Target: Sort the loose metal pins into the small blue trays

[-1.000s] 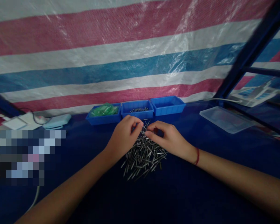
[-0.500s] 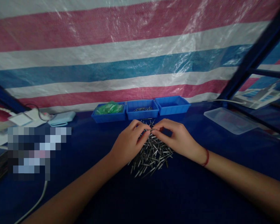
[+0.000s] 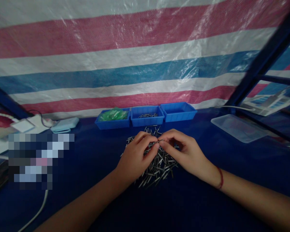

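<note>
Over a pile of thin metal pins (image 3: 159,166) on the dark blue table, my left hand (image 3: 137,154) and my right hand (image 3: 183,149) meet fingertip to fingertip. Between them they pinch one thin metal pin (image 3: 159,141), lying roughly level. Thumb and index finger of each hand are pressed together on it. A red string circles my right wrist. Behind the pile stands a blue bin (image 3: 147,121) with some pins inside.
Left of the middle bin, another blue bin (image 3: 112,124) holds green plastic bags (image 3: 114,114). To its right is a third blue bin (image 3: 178,116). A clear plastic lid (image 3: 239,128) lies at the right. Light blue item (image 3: 65,124), white cable (image 3: 40,209) and blurred patch at left.
Both hands, still pinching the pin, sit slightly lower in the view and a little to the right. The bins and table have also shifted slightly down in the picture.
</note>
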The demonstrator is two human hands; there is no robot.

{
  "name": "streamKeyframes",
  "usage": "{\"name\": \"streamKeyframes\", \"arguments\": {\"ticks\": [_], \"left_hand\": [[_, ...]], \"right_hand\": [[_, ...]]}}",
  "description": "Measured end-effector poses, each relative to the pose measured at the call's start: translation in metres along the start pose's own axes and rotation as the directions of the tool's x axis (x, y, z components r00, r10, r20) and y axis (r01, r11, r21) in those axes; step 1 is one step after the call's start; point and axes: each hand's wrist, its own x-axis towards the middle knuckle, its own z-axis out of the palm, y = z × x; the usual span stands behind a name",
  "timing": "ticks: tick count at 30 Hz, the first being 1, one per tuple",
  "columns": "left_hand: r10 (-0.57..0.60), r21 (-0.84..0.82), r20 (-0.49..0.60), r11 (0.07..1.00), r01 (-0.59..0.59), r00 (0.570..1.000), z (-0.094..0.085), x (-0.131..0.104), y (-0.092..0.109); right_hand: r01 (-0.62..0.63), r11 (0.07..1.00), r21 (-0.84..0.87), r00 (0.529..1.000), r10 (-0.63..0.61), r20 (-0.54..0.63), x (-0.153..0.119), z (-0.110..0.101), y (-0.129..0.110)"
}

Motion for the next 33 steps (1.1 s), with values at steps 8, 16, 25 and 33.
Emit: {"name": "streamKeyframes", "arguments": {"ticks": [8, 16, 25, 33], "left_hand": [[0.035, 0.049, -0.084, 0.998, -0.031, 0.996, -0.006, 0.001, 0.005], [0.089, 0.052, -0.117, 0.995, -0.084, 0.989, -0.006, 0.000, 0.006], [0.045, 0.019, -0.083, 0.999, -0.044, 0.996, -0.006, 0.001, 0.007], [-0.058, 0.052, -0.002, 0.997, 0.058, 0.998, -0.008, 0.003, -0.010]], "right_hand": [[0.063, 0.996, -0.062, 0.997, -0.060, 0.055, -0.001, -0.001, 0.001], [0.089, 0.995, 0.035, 0.975, -0.094, 0.199, -0.001, 0.001, -0.001], [0.105, 0.994, -0.005, 0.982, -0.103, 0.159, 0.001, 0.000, 0.001], [0.194, 0.911, -0.365, 0.972, -0.228, -0.051, 0.042, -0.016, 0.007]]}}
